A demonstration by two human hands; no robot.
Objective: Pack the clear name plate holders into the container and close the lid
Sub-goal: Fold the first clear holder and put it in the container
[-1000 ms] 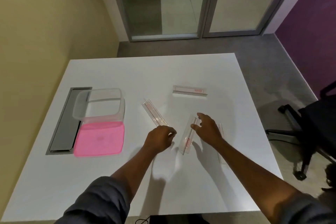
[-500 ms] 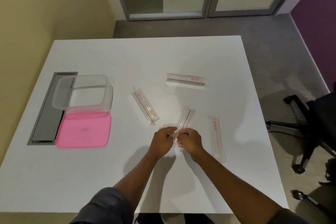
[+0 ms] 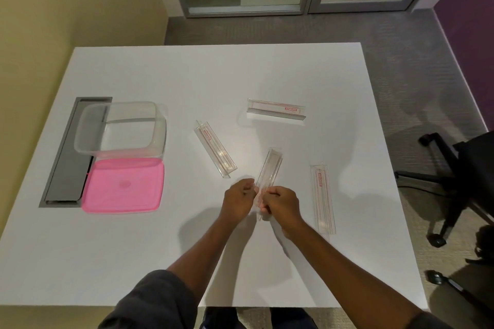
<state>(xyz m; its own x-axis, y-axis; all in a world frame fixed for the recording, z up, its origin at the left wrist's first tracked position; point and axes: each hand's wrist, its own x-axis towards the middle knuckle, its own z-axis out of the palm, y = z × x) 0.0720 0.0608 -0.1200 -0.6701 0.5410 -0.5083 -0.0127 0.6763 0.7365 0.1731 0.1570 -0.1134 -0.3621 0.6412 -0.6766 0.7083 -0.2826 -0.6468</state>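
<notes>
Near the table's middle, my left hand (image 3: 238,200) and my right hand (image 3: 281,203) both grip the near end of a clear name plate holder (image 3: 269,168), whose far end points away from me. Three more clear holders lie on the table: one diagonal (image 3: 215,152) to the left of my hands, one (image 3: 276,109) farther back, and one (image 3: 322,197) just right of my right hand. An empty clear container (image 3: 121,128) stands at the left, with its pink lid (image 3: 123,185) flat on the table in front of it.
The white table (image 3: 187,80) has a grey recessed cable tray (image 3: 70,163) along its left side, partly under the container. A black office chair (image 3: 459,176) stands off the right edge. Yellow wall at left, glass doors beyond.
Both hands came together on the middle holder's near end and lifted it slightly. The camera tilted down and shifted, so the table sits differently in view.
</notes>
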